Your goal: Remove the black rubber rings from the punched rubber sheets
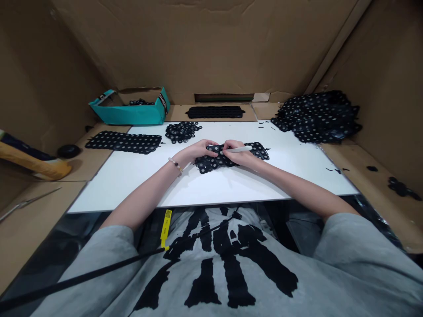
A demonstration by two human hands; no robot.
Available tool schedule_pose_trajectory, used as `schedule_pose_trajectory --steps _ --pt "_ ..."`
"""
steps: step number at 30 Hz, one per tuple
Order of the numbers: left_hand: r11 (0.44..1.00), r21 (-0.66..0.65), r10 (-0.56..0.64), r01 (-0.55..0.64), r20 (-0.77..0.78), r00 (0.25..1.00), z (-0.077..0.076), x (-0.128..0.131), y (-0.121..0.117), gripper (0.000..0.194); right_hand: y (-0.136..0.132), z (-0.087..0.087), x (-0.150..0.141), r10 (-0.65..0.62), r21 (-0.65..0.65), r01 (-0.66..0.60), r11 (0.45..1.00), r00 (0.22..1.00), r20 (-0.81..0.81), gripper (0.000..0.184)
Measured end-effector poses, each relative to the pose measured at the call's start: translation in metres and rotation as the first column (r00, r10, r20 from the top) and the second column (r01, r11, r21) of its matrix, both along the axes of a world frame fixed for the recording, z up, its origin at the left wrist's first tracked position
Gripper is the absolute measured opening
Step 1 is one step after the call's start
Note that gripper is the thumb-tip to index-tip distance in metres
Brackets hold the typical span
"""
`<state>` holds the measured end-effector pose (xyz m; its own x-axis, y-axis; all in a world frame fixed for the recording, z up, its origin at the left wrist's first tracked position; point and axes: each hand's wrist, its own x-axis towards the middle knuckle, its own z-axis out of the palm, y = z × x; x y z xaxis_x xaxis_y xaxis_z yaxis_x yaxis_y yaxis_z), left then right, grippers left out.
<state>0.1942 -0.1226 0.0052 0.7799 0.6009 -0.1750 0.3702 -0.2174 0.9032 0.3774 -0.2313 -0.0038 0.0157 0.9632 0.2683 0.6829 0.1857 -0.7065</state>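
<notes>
A black perforated sheet with rows of round holes [211, 165] lies across the white board [132, 185] in front of me. On its left part rests my left hand [201, 150], thumb and fingers closed on the sheet's upper side. My right hand [235, 149] pinches a slim white pen-shaped tool [243, 149], its lower end turned down toward the middle of the sheet. The tool's tip is hidden by my fingers. Beyond my left hand, a pile of loose black rings [181, 131] sits on the board.
Another perforated sheet [124, 141] lies at left, and a stack of them [215, 112] at the back. A teal box [128, 113] holds black rings. Many sheets [317, 116] are heaped at right. Scissors [29, 201] and a yellow package [33, 156] are at far left.
</notes>
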Motion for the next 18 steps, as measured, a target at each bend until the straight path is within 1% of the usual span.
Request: schedule_pose_trajectory --steps 2,4,6,8,10,11,13,15,18 --pt "0.999 -0.023 -0.025 0.025 0.014 1.0 0.002 0.0 0.0 0.056 0.003 -0.002 0.001 -0.005 0.026 0.005 1.0 1.0 0.015 0.009" --pt "0.999 -0.006 -0.046 0.046 0.017 0.999 0.003 0.0 0.0 0.059 0.004 -0.002 0.003 -0.011 0.031 0.01 0.999 1.0 0.019 0.01" --pt "0.995 0.076 -0.057 0.057 0.0 0.998 0.004 0.0 0.001 0.06 0.004 0.0 0.007 -0.006 0.0 0.006 1.0 1.0 -0.003 0.01" --pt "0.978 0.205 -0.047 0.05 -0.018 0.999 0.003 -0.001 0.003 0.058 0.002 0.003 0.013 0.004 -0.056 -0.006 0.998 0.999 -0.042 0.009" --pt "0.947 0.319 -0.019 0.027 -0.029 0.999 0.0 -0.002 0.007 0.05 0.001 0.007 0.021 0.014 -0.125 -0.024 0.992 0.997 -0.082 0.008" --pt "0.935 0.354 -0.007 0.019 -0.034 0.999 -0.002 -0.002 0.009 0.045 0.001 0.009 0.025 0.021 -0.16 -0.038 0.986 0.994 -0.104 0.007" --pt "0.928 0.372 -0.014 0.031 -0.048 0.999 -0.004 -0.003 0.011 0.039 0.001 0.013 0.033 0.04 -0.223 -0.079 0.972 0.984 -0.174 0.007" --pt "0.934 0.351 -0.053 0.068 -0.052 0.997 -0.005 -0.002 0.012 0.039 0.003 0.015 0.036 0.043 -0.259 -0.12 0.958 0.957 -0.287 0.01" --pt "0.939 0.329 -0.095 0.103 -0.038 0.995 -0.003 -0.001 0.008 0.041 0.006 0.015 0.031 0.013 -0.257 -0.14 0.956 0.897 -0.442 0.016"
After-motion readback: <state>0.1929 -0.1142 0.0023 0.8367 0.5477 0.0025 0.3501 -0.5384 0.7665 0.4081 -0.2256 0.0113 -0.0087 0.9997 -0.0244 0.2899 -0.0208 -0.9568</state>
